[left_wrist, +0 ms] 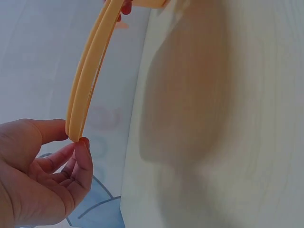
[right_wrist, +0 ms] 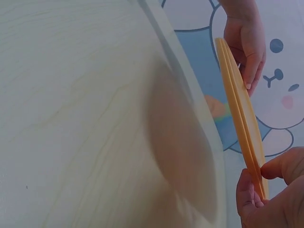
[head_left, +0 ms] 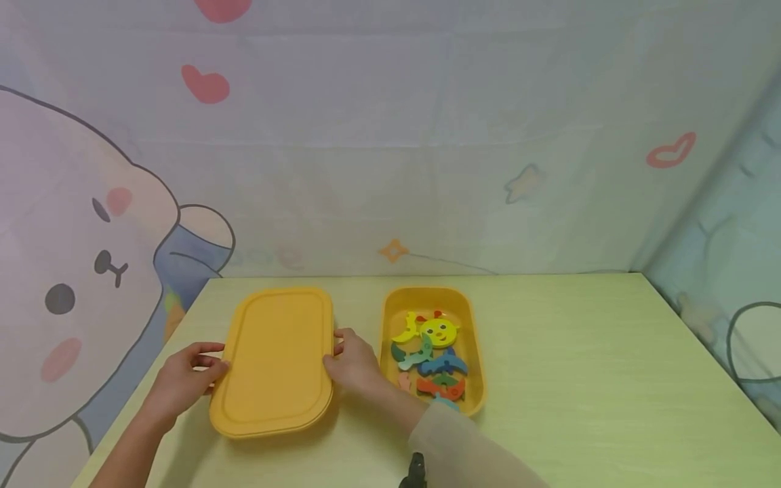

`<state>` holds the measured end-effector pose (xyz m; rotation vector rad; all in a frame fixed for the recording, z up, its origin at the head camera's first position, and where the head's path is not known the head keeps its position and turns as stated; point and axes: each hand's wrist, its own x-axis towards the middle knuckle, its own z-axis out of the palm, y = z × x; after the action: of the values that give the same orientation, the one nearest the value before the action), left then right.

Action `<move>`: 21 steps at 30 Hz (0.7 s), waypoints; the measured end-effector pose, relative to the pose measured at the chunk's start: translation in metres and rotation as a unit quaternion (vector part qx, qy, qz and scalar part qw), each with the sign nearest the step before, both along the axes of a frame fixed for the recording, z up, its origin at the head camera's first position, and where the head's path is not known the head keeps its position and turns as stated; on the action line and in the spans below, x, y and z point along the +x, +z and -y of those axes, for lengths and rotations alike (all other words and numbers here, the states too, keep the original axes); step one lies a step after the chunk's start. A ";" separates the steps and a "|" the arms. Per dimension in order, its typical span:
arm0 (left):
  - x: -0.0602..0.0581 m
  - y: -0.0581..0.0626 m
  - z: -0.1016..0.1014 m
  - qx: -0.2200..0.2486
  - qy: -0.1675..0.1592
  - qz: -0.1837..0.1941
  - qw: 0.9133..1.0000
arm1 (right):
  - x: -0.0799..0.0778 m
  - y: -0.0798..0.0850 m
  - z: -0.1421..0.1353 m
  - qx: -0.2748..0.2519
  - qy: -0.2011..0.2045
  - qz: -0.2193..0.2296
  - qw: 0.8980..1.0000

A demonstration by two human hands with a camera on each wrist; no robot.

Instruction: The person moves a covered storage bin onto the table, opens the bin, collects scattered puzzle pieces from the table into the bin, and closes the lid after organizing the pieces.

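Observation:
A flat yellow-orange lid (head_left: 276,362) with rounded corners is held above the table between both hands. My left hand (head_left: 181,381) pinches its left edge, thumb on top and fingers beneath; the left wrist view shows this lid (left_wrist: 90,71) edge-on. On the opposite edge my right hand (head_left: 355,362) pinches it in the same way, seen in the right wrist view with the lid (right_wrist: 241,114) clear of the table. To the right stands an open yellow box (head_left: 478,366) holding several colourful pieces, among them a yellow smiling face (head_left: 438,333) and a blue piece (head_left: 444,363).
The box stands on a pale wood-grain table (head_left: 586,366), just beyond my right forearm. Behind the table hangs a backdrop cloth (head_left: 427,135) printed with hearts, stars and a cartoon bear. A dark shadow of the lid falls on the tabletop.

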<state>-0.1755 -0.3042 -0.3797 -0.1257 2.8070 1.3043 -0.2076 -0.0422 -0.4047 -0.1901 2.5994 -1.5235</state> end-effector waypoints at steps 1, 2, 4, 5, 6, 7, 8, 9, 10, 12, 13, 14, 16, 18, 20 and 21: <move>0.000 0.001 -0.001 0.003 0.000 -0.002 1.000 | 0.000 0.001 -0.001 -0.001 0.001 -0.001 1.000; -0.001 0.001 -0.002 0.005 0.001 -0.004 1.000 | 0.000 0.002 -0.003 -0.001 0.002 -0.001 1.000; -0.001 0.002 -0.004 0.012 0.003 -0.008 1.000 | 0.000 0.005 -0.005 -0.002 0.003 -0.004 1.000; -0.001 0.002 -0.005 0.016 0.004 -0.008 1.000 | 0.001 0.006 -0.006 -0.004 0.004 -0.006 1.000; -0.002 0.002 -0.006 0.019 0.006 -0.009 1.000 | 0.001 0.006 -0.008 -0.005 0.005 -0.008 1.000; -0.002 0.002 -0.007 0.021 0.008 -0.009 1.000 | 0.000 0.007 -0.009 -0.008 0.007 -0.011 1.000; -0.002 0.003 -0.009 0.024 0.009 -0.009 1.000 | 0.000 0.008 -0.010 -0.009 0.007 -0.012 1.000; -0.002 0.003 -0.010 0.028 0.010 -0.010 1.000 | 0.000 0.008 -0.012 -0.011 0.008 -0.013 1.000; -0.002 0.004 -0.012 0.031 0.011 -0.010 0.999 | 0.000 0.009 -0.013 -0.011 0.008 -0.012 1.000; -0.003 0.005 -0.014 0.035 0.010 -0.014 0.999 | -0.001 0.011 -0.016 -0.013 0.006 -0.011 1.000; -0.004 0.005 -0.016 0.037 0.010 -0.016 0.999 | -0.001 0.012 -0.018 -0.012 0.006 -0.009 1.000; -0.004 0.006 -0.017 0.041 0.008 -0.018 0.999 | -0.002 0.013 -0.020 -0.009 0.006 -0.006 1.000; -0.006 0.007 -0.020 0.046 0.007 -0.018 0.999 | -0.003 0.015 -0.024 -0.015 0.010 0.001 1.000; -0.007 0.008 -0.023 0.049 0.006 -0.019 0.999 | -0.003 0.018 -0.029 -0.015 0.015 0.007 1.000; -0.007 0.010 -0.028 0.055 0.005 -0.018 0.998 | -0.003 0.019 -0.033 -0.015 0.019 0.016 1.000; -0.008 0.010 -0.030 0.056 0.005 -0.018 0.998 | -0.003 0.020 -0.035 -0.015 0.020 0.016 1.000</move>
<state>-0.1834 -0.2743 -0.3697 -0.1127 2.7574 1.4753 -0.2108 -0.0069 -0.3850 -0.2179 2.5335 -1.5386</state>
